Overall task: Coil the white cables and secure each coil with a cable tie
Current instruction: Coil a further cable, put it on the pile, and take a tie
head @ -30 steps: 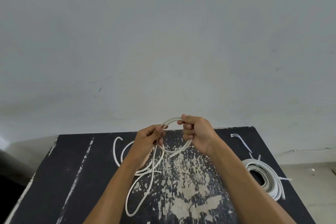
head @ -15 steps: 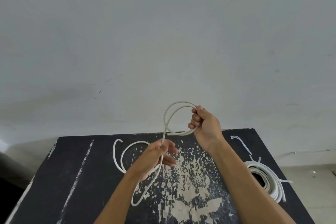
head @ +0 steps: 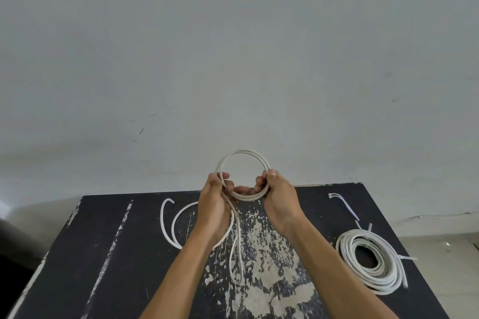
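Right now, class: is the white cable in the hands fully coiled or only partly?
Partly coiled. Both hands, left and right, hold a small ring of cable, while a loose tail trails onto the black table.

Your recording relied on a single wide-angle camera worn on your head; no second view was supplied, so no overlap could be assessed. The camera faced forward and only slightly down: the grey wall [head: 233,46] filled the upper two thirds of the frame, while the black table [head: 108,254] occupied the lower third, its far edge against the wall. Your forearms entered from the bottom edge, and your left hand [head: 215,204] and right hand [head: 278,198] sat close to the lens, near frame centre. Straight edges bowed outward toward the frame borders.
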`<state>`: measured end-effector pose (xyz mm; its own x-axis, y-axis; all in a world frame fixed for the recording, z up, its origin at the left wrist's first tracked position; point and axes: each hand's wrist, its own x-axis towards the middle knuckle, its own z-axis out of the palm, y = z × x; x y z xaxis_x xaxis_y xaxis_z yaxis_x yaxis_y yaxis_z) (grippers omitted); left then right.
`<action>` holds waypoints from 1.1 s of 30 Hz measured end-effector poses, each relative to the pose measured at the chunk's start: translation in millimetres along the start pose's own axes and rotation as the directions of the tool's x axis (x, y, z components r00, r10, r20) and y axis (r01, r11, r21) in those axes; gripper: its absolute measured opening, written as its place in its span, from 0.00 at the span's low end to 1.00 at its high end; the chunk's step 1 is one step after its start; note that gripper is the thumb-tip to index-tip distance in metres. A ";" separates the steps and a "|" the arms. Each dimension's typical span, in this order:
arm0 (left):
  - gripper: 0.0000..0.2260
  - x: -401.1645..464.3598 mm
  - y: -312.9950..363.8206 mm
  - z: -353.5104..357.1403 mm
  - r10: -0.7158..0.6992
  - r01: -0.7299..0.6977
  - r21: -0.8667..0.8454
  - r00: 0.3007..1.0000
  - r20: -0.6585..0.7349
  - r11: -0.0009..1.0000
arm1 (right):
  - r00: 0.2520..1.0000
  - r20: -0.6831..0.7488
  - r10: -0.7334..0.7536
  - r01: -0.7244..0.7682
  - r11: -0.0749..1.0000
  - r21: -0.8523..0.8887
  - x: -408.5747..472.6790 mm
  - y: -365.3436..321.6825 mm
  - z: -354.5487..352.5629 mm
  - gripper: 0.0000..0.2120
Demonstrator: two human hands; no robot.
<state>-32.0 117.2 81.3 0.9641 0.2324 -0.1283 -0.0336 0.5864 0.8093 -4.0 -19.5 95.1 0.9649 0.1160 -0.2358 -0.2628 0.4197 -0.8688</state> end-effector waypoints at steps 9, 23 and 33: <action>0.10 9.8 7.2 -10.2 0.016 -0.033 0.341 0.998 0.055 0.940 | 0.989 0.124 0.082 -0.052 0.971 -0.234 -3.8 -21.1 -2.5 0.22; 0.21 1.1 21.0 -4.7 -0.073 -0.004 0.512 0.989 0.129 0.859 | 0.963 0.186 0.197 -0.128 0.936 -0.326 -8.3 -23.6 -4.4 0.16; 0.08 1.9 28.4 -15.4 -0.104 -0.001 0.326 0.947 0.305 0.945 | 0.963 0.162 0.215 -0.212 0.977 -0.036 -2.9 -23.6 -6.7 0.15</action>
<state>-35.2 146.2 95.2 0.9965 -0.0776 -0.0314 0.0535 0.3010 0.9521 -0.6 -35.8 113.3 0.8723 0.3482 -0.3432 -0.4612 0.3528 -0.8142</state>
